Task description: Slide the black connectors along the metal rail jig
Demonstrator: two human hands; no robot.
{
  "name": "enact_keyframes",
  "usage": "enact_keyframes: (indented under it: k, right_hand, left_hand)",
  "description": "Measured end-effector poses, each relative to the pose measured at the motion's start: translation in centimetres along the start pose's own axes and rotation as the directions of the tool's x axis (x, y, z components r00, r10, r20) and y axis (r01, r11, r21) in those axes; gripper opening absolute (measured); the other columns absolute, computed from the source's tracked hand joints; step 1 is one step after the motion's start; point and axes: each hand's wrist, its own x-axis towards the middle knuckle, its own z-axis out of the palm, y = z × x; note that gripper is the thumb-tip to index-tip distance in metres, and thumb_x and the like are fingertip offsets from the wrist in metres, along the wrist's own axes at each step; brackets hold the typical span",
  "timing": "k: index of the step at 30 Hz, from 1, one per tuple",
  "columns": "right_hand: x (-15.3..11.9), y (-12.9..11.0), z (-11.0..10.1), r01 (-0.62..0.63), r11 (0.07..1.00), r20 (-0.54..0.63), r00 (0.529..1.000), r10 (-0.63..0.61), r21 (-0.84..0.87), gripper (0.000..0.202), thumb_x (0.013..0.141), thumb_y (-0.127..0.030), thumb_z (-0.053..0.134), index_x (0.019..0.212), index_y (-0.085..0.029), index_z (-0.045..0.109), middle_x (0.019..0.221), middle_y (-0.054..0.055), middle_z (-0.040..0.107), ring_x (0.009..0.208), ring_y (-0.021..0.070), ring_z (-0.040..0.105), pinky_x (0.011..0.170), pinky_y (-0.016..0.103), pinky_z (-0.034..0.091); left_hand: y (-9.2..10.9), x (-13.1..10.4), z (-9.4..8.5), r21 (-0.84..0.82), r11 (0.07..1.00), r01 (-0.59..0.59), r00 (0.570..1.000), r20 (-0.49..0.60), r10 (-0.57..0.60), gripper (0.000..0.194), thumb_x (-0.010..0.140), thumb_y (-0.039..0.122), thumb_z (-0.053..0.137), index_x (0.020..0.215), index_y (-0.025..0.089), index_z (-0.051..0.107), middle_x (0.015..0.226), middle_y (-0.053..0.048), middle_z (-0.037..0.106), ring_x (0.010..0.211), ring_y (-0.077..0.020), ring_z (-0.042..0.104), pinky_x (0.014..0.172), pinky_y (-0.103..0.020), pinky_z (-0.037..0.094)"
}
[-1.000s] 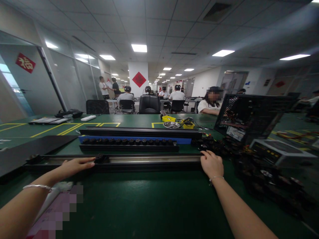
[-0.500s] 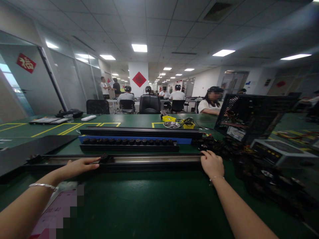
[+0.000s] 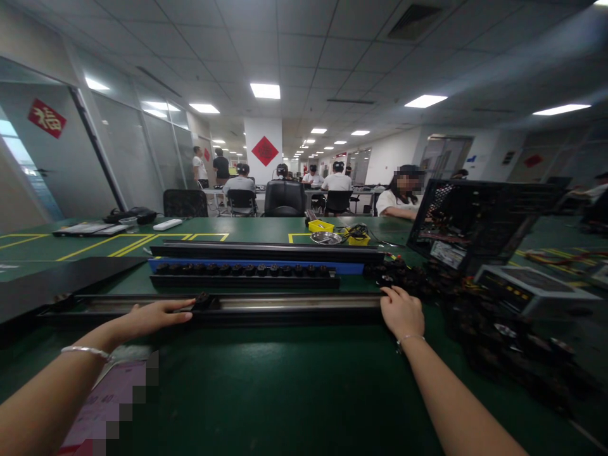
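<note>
A long black rail (image 3: 294, 315) with a shiny metal strip along its channel lies crosswise on the green table. My left hand (image 3: 142, 322) reaches over its left part, fingers stretched out. Its fingertips touch a small black part (image 3: 204, 300) sitting in the channel. At the rail's right end, my right hand (image 3: 403, 311) is closed, with the fingers curled over that end; the fingertips are partly hidden. Behind lies a second black rail (image 3: 247, 280) bearing a row of small black round parts, on a blue strip (image 3: 351, 268).
Another long black bar (image 3: 266, 251) lies farther back. At right are an open computer case (image 3: 475, 221), a power supply (image 3: 532, 288) and a heap of dark parts (image 3: 503, 342). Yellow trays (image 3: 320, 226) and a metal dish (image 3: 325, 238) stand behind. A co-worker (image 3: 399, 202) sits across the table.
My left fingertips and the small black part have shifted slightly to the right along the channel. My right hand stays at the rail's end.
</note>
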Motion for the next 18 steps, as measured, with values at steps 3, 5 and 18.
enact_keyframes:
  k: [3, 5, 18]
  right_hand:
    - [0.0, 0.0, 0.0, 0.002, 1.000, -0.006, 1.000, -0.002, 0.005, 0.045, 0.082, -0.032, 0.033, 0.115, -0.032, 0.064, 0.130, 0.001, 0.053, 0.106, 0.0261, 0.048, 0.086, 0.039, 0.042]
    - [0.0, 0.0, 0.2, 0.002, 1.000, -0.009, 1.000, -0.002, 0.004, 0.045, 0.082, -0.032, 0.033, 0.115, -0.032, 0.064, 0.130, 0.001, 0.053, 0.106, 0.0261, 0.048, 0.086, 0.040, 0.042]
    - [0.1, 0.1, 0.1, -0.008, 1.000, 0.021, 1.000, 0.007, 0.017, 0.046, 0.083, -0.033, 0.031, 0.117, -0.032, 0.062, 0.132, 0.001, 0.051, 0.108, 0.0271, 0.046, 0.087, 0.040, 0.042]
  left_hand:
    - [0.1, 0.0, 0.2, 0.001, 1.000, -0.014, 1.000, 0.005, 0.014, 0.062, 0.080, 0.060, 0.037, 0.134, 0.030, 0.039, 0.141, -0.004, 0.042, 0.133, -0.0353, 0.030, 0.102, -0.067, -0.004]
    - [0.4, -0.1, 0.4, 0.008, 1.000, -0.026, 1.000, -0.001, 0.026, 0.062, 0.080, 0.060, 0.038, 0.134, 0.031, 0.039, 0.141, -0.004, 0.042, 0.133, -0.0358, 0.030, 0.101, -0.067, -0.006]
    - [2.9, -0.6, 0.5, 0.047, 0.997, -0.062, 0.996, 0.069, 0.058, 0.070, 0.075, 0.067, 0.037, 0.137, 0.034, 0.033, 0.144, -0.003, 0.036, 0.134, -0.0362, 0.026, 0.102, -0.068, -0.005]
